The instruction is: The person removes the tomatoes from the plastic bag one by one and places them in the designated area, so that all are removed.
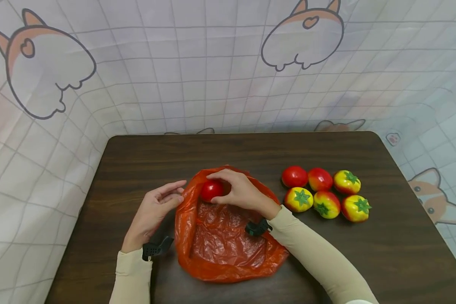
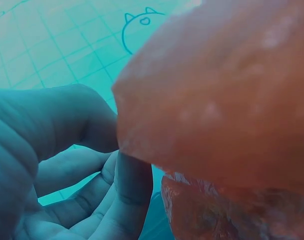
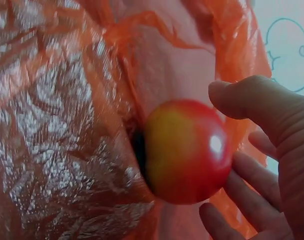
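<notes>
An orange-red plastic bag (image 1: 232, 272) lies wide-mouthed on the table. Inside, near its far left wall, is a glossy red-and-yellow toy tomato (image 3: 186, 152). My right hand (image 1: 239, 190) reaches into the bag, thumb and fingers spread about the tomato. In the right wrist view the thumb stands slightly off it, and the fingers lie along its edge. At the bag's left rim, my left hand (image 1: 156, 207) pinches the plastic between thumb and finger, as the left wrist view shows. The tomato's underside is hidden.
Several more toy tomatoes stand in two rows on the right of the dark wooden table (image 1: 137, 160), among them a red tomato (image 1: 294, 176) and a yellow one with a green star top (image 1: 298, 199). Behind the table hangs a white grid-patterned cloth (image 1: 220, 84).
</notes>
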A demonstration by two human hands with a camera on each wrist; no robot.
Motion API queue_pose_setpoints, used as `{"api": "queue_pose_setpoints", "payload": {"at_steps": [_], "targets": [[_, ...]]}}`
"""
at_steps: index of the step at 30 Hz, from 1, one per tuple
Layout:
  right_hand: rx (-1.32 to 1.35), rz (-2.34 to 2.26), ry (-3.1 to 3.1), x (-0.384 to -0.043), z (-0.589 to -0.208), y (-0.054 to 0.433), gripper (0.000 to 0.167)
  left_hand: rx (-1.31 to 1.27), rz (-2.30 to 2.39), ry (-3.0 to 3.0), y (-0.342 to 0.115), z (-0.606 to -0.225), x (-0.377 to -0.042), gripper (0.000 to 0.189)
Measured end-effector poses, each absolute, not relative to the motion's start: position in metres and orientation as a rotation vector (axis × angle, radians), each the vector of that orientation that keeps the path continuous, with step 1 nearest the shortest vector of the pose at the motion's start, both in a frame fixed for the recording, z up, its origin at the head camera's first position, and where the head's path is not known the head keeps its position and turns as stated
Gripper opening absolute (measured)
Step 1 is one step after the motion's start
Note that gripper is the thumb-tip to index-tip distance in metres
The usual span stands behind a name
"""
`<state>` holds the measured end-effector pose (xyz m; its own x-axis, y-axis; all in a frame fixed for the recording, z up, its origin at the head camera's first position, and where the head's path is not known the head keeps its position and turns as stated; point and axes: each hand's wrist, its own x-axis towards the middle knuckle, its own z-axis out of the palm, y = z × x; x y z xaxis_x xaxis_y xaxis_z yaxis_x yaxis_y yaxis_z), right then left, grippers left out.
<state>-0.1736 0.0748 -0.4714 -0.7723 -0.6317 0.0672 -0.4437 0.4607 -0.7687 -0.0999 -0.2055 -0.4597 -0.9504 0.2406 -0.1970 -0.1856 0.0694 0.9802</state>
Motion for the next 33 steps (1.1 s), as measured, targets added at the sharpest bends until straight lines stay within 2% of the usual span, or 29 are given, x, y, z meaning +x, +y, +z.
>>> {"api": "queue_pose_setpoints", "payload": {"at_steps": [17, 33], "targets": [[-0.918, -1.167, 2.492, -0.162, -0.477, 0.088, 0.065, 0.055, 1.936, 2.064, -0.193, -0.456, -0.101, 0.057], [-0.881, -1.331, 2.558, -0.141, -0.436, 0.134, 0.055, 0.056, 1.936, 2.121, -0.207, -0.453, -0.095, 0.058]]}}
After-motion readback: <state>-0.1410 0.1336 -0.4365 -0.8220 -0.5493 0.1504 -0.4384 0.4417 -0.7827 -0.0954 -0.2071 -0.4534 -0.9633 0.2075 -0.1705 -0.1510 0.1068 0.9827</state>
